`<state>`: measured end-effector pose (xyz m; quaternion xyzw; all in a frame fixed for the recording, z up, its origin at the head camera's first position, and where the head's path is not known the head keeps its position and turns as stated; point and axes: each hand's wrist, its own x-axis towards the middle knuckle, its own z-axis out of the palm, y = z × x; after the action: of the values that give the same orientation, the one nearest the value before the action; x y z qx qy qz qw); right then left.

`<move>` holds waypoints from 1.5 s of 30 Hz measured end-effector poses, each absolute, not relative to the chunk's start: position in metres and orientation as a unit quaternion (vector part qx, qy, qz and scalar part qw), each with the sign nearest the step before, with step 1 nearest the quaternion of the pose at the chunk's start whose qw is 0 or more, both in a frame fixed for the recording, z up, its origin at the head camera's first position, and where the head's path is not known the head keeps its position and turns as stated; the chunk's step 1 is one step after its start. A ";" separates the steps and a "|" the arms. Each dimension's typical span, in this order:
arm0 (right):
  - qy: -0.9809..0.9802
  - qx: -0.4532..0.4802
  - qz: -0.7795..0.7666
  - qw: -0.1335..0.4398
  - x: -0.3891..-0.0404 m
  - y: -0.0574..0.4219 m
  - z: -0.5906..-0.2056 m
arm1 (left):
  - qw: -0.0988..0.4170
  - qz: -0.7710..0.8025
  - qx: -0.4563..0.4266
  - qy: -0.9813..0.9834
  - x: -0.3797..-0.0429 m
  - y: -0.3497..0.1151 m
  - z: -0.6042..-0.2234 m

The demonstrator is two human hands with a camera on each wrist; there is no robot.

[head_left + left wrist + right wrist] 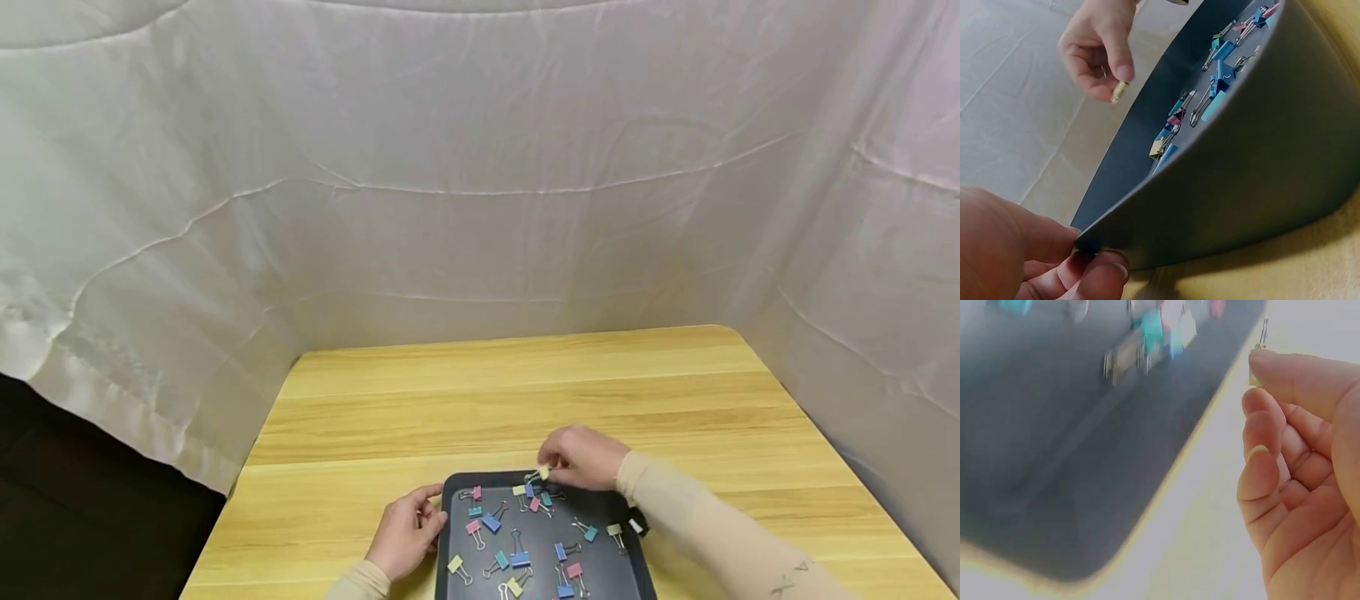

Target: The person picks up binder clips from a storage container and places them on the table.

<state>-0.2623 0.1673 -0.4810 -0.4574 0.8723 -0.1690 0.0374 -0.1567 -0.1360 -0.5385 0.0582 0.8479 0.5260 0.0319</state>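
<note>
A dark baking tray (551, 570) lies on the table with several binder clips in pink, blue, teal and yellow scattered in it. My right hand (588, 458) is above the tray's far edge, pinching a pale yellow binder clip (1254, 376) between thumb and index finger. The clip's wire handle points up in the right wrist view. At the tray's left side, my left hand (405, 533) grips the rim near the far corner; the left wrist view shows fingers (1100, 275) on that edge. A cluster of clips (531, 493) lies in the tray just below the right hand.
The wooden table (487, 400) reaches back to a pale cloth curtain (480, 208) that hangs behind it and along the sides. A small black-and-white object (637, 523) shows by the right sleeve, at the tray's right edge. The tray's near edge is cut off in the head view.
</note>
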 end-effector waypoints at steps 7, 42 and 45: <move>0.919 -0.335 -0.206 -0.012 -0.303 0.251 -0.492 | 0.029 0.525 0.059 0.849 -0.156 -0.135 -0.540; 0.972 -0.097 -0.215 -0.007 -0.303 0.412 -0.525 | 0.020 0.533 0.039 0.845 -0.150 -0.139 -0.541; 0.971 -0.102 -0.215 -0.010 -0.303 0.408 -0.520 | 0.018 0.531 0.040 0.846 -0.150 -0.139 -0.541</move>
<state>-0.3035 0.4085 -0.5201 -0.1025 0.9713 -0.2146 -0.0095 -0.1497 -0.1394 -0.5410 0.0395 0.8461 0.5313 0.0176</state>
